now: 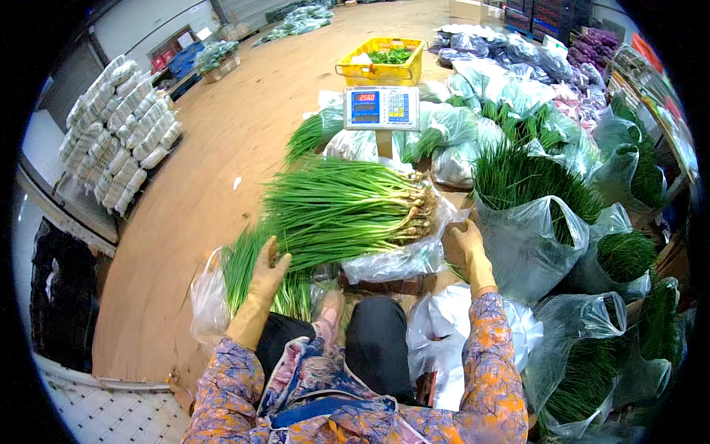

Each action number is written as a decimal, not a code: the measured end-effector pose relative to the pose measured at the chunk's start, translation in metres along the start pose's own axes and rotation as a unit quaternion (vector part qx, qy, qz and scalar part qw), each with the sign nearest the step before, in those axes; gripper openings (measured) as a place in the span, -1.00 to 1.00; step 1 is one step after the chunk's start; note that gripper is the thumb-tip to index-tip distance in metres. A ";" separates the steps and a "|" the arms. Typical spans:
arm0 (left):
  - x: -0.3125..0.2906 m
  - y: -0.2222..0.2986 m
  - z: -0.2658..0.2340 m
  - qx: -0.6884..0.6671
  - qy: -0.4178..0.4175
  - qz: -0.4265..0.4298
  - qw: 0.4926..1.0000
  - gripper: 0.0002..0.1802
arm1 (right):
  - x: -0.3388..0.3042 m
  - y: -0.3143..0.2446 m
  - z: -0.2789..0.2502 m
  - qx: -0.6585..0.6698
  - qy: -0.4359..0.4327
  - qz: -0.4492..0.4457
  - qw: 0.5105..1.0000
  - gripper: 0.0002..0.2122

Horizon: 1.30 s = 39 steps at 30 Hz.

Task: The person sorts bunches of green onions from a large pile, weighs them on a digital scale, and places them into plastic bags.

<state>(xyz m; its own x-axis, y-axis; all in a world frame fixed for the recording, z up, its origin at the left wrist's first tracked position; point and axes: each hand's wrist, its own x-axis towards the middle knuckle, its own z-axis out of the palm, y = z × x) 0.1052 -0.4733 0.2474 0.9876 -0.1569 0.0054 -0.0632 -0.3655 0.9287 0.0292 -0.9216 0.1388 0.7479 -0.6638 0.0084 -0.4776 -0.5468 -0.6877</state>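
A large pile of green onions (333,211) lies across the scale before me, leaves to the left and pale, soil-specked roots to the right. Beneath it spreads a clear plastic sheet (392,265). My left hand (268,274), in a yellowish glove, is beside the leaf ends with thumb and fingers apart. Over by the root end, my right hand (470,248) is gloved too, its fingers stretched out near the plastic's edge. Behind the pile stands the scale's display (381,109), lit with red digits. More green onions (248,270) lie lower, under my left hand.
Plastic bags of dark green chives (529,237) crowd my right side. A white plastic bag (444,325) lies by my right knee. Beyond the scale are bagged greens (451,133) and a yellow crate (381,72). Stacked white bundles (122,133) stand at far left.
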 end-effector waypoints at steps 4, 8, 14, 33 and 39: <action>0.043 -0.007 0.042 0.026 -0.053 0.106 0.993 -0.34 | 0.009 0.002 0.025 0.032 -0.010 0.043 0.999 -0.44; 0.091 0.006 0.113 0.106 -0.088 0.213 0.967 -0.42 | 0.040 0.005 0.040 0.042 -0.058 0.130 0.989 -0.40; 0.188 -0.009 0.214 0.150 -0.063 0.347 0.924 -0.52 | 0.076 -0.003 0.072 0.094 0.009 0.196 0.976 -0.26; 0.262 -0.005 0.279 0.397 -0.356 0.230 0.814 -0.50 | 0.067 -0.191 -0.029 0.595 0.085 0.057 0.797 -0.93; 0.186 0.036 0.177 -0.122 -0.590 0.214 0.769 -0.38 | 0.029 -0.254 -0.035 0.632 0.001 0.045 0.773 -0.93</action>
<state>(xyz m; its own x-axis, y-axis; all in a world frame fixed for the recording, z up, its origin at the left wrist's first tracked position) 0.2608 -0.6783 0.2157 0.0561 -0.9908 0.1229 -0.1746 0.1114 0.9783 0.1564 -0.8199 0.3395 0.7369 -0.6711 -0.0815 0.3056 0.4382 -0.8454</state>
